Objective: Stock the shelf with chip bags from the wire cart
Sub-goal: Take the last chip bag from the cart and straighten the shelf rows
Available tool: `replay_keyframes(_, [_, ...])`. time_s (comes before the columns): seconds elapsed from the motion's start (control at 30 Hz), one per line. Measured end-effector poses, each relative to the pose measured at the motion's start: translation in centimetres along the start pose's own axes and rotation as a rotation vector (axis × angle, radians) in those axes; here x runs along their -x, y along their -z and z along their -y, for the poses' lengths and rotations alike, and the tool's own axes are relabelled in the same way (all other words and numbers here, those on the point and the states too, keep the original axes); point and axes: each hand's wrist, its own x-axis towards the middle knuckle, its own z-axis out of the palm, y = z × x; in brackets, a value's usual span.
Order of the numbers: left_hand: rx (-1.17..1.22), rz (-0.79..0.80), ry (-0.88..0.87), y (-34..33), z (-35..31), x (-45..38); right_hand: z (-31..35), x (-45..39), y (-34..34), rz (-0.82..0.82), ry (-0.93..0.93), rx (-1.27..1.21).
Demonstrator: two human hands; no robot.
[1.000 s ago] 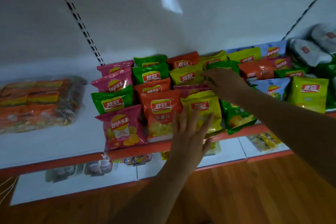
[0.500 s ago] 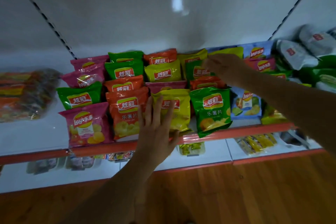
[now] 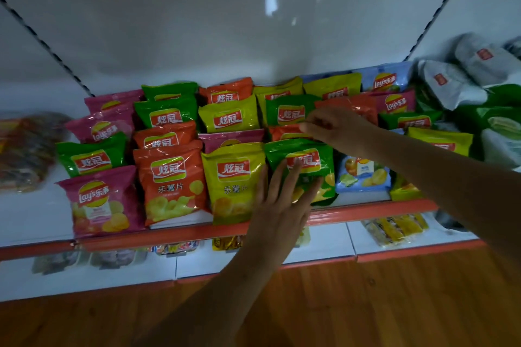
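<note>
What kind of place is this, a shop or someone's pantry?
Most likely a small shop or supermarket aisle. Rows of branded chip bags face outward on a white display shelf with an orange front edge, and more packaged snacks lie on the shelf below.

Front bags (image 3: 233, 181): pink, orange, yellow, green.

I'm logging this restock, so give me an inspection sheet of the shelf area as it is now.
Surface: white shelf with orange front edge, wooden floor below.
Job's things: chip bags in rows, front-row green bag among them; wire cart not in view.
Clutter: clear-wrapped multipack at left; grey-white bags at right.
Hands: left hand flat, fingers on the green bag; right hand reaches among the second-row bags, grip unclear.
Cables: nothing seen.
Surroundings: lower shelf with small packets.
</note>
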Motion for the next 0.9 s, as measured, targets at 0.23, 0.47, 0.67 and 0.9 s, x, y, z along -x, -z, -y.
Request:
replay_keyframes(0.23, [0.047,-0.009,0.068,0.0,0.5,-1.2,0.0,-2.9,-0.5,-0.188,0.002,0.040])
replay_keyframes(0.47, [0.135,-0.160,-0.018,1.0,-2.7,-1.6,-3.1,-0.4,4.9,-0.453,0.017,0.085])
replay_keyframes(0.67, [0.108,-0.084,-0.195,-0.2,-6.2,-3.8,-7.5,5.1,8.1,-0.028,-0.078,0.205])
replay_keyframes(0.9, [0.010,0.044,-0.191,-1.8,-7.7,-4.7,-8.1,5.8,3.4,-0.092,0.085,0.602])
